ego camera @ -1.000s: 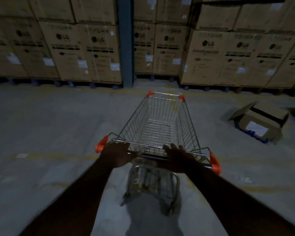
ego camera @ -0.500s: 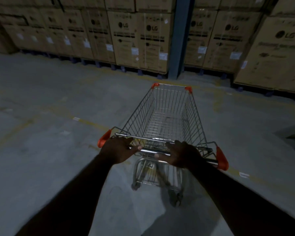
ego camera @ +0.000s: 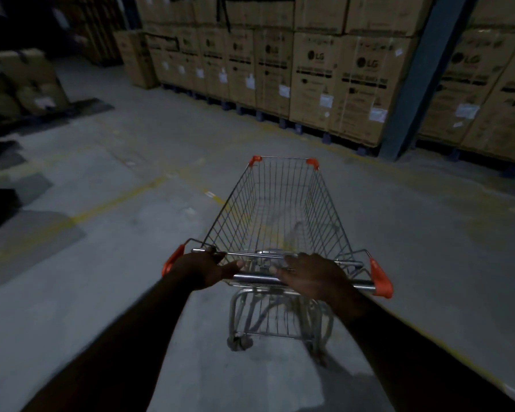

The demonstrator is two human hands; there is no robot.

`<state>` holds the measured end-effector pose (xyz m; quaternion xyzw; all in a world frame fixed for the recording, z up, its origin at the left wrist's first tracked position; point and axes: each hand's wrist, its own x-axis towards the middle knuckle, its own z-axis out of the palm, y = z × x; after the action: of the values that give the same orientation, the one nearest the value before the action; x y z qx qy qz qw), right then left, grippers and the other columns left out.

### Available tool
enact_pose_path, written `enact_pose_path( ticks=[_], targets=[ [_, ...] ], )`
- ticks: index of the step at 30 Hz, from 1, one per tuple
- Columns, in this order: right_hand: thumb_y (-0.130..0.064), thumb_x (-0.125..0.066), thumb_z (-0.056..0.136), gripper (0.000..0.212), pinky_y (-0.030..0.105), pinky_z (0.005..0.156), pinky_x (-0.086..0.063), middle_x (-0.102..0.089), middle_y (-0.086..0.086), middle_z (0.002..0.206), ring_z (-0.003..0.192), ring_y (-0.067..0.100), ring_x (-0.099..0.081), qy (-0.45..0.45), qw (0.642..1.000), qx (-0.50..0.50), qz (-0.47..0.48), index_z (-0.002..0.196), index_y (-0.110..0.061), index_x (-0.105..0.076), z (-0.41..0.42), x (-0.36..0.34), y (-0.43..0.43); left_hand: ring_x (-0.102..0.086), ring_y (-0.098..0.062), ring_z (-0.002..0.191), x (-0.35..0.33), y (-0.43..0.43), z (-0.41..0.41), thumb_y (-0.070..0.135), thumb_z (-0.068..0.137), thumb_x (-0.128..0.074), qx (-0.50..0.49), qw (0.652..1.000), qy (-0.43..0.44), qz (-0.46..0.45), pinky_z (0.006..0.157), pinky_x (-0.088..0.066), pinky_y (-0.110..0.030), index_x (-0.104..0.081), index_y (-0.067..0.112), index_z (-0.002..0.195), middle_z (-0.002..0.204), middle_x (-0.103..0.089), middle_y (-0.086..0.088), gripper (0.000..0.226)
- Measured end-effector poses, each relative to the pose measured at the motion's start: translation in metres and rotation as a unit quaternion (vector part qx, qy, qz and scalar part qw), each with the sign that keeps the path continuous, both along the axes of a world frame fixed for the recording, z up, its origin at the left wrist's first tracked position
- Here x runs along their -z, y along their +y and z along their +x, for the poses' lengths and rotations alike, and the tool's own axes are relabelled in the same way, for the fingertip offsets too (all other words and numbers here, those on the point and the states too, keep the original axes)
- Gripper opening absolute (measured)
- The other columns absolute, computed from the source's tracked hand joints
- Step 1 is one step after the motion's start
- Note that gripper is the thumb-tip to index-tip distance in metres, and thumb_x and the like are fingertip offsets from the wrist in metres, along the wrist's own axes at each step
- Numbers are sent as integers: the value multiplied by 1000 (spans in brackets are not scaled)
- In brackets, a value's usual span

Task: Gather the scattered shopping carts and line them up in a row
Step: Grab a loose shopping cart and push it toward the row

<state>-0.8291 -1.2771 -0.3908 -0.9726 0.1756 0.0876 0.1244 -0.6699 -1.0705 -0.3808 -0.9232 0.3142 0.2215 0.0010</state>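
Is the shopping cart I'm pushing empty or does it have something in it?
Empty. Through the wire basket of the shopping cart only the grey floor shows; nothing lies inside.

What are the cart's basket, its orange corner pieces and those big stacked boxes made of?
The wire-mesh shopping cart basket looks like shiny plated steel: thin silvery rods with glints. The orange corner caps seem to be moulded plastic, matte and smooth. The tall brown stacked boxes look like plain cardboard with printed logos and paper labels.
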Motion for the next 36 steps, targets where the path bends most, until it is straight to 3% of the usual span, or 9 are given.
enact_pose_path(
  ticks=[4, 9, 11, 14, 18, 20, 23, 32, 36],
  targets=[
    [-98, -2, 67, 111, 48, 102, -45, -56, 1, 143, 126, 28, -55, 5, 1000, -11, 5, 142, -31, -49, 50, 0, 23, -27, -26, 150, 7, 36, 28, 95, 74, -15, -64, 998, 4, 18, 122, -14, -45, -24, 31, 159, 167, -12, 4, 107],
    [-100, 0, 63, 120, 49, 95, -49, -63, 7, 131, 116, 30, -60, 17, 999, -49, -13, 136, -23, -55, 121, 12, 55, -66, -21, 110, 10, 85, 65, 96, 74, -18, -136, 990, 40, 13, 99, -47, -32, -19, 30, 159, 168, -6, 3, 108],
    [-101, -1, 63, 119, 48, 94, -50, -65, 7, 127, 113, 30, -61, 19, 997, -72, -14, 132, -23, -59, 148, 12, 71, -63, -24, 117, 13, 107, 80, 96, 74, -18, -165, 985, 43, 10, 102, -44, -33, -19, 28, 160, 168, -6, 2, 109],
    [-100, -3, 63, 118, 47, 95, -50, -65, 8, 125, 113, 29, -61, 24, 994, -107, -13, 127, -21, -62, 188, 13, 98, -39, -28, 144, 17, 141, 103, 97, 73, -18, -200, 979, 50, 3, 117, -33, -44, -18, 28, 160, 168, -5, 1, 110],
    [-99, -11, 66, 112, 48, 99, -47, -61, 8, 135, 121, 29, -57, 32, 990, -136, -1, 135, -23, -57, 241, 18, 133, -20, -27, 153, 23, 189, 132, 105, 60, -12, -238, 971, 33, -8, 122, -18, -53, -21, 27, 159, 168, -11, -3, 126],
    [-96, -13, 68, 109, 48, 103, -45, -56, 7, 142, 128, 29, -53, 35, 988, -153, 0, 143, -26, -51, 263, 17, 153, -20, -29, 152, 24, 210, 147, 106, 56, -14, -265, 963, 36, -15, 122, -18, -54, -23, 27, 158, 168, -12, -4, 131],
    [-92, -15, 71, 105, 48, 106, -42, -50, 5, 149, 134, 27, -47, 38, 983, -182, -1, 148, -27, -45, 294, 10, 183, -23, -32, 151, 24, 238, 168, 99, 70, -25, -296, 954, 42, -24, 122, -20, -52, -24, 24, 158, 168, -12, -6, 115],
    [-86, -29, 79, 89, 47, 105, -44, -53, 4, 147, 132, 27, -51, 46, 968, -247, -8, 144, -30, -50, 398, 0, 255, -27, -36, 148, 27, 307, 240, 83, 85, -40, -361, 930, 57, -30, 120, -26, -50, -27, 20, 158, 166, -16, -13, 97],
    [-74, -40, 91, 75, 47, 111, -38, -44, 3, 155, 139, 26, -43, 50, 958, -284, -3, 148, -26, -47, 447, -2, 276, -33, -36, 145, 31, 328, 272, 77, 89, -41, -384, 921, 40, -41, 117, -32, -50, -34, 15, 154, 162, -24, -18, 90]
  ],
)
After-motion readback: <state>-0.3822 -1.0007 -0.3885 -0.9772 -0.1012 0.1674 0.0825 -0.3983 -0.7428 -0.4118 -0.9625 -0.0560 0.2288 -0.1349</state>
